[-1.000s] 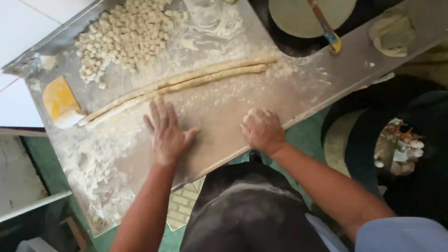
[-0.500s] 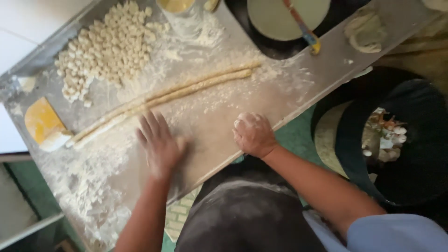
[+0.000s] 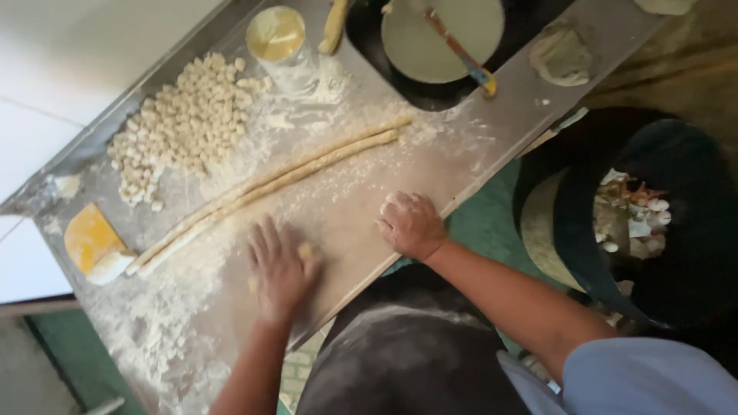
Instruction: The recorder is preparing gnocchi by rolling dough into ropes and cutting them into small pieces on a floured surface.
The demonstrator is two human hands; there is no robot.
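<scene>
While flat on the floury desk (image 3: 430,165), left hand (image 3: 280,269) open, pressing small dough (image 3: 305,250). Right hand (image 3: 411,224) curled loosely, holding nothing, near desk edge. Dough ropes (image 3: 269,188) just beyond, pieces (image 3: 181,127) far left.

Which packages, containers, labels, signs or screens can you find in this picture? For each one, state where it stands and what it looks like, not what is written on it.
No labels, signs or screens are in view.
Cup: far edge of the floured worktop, beside the heap of dough pieces; round, pale, flour-dusted, with yellowish contents.
Black bin: on the floor to the right of the worktop; round, dark, holding pale scraps.
</scene>
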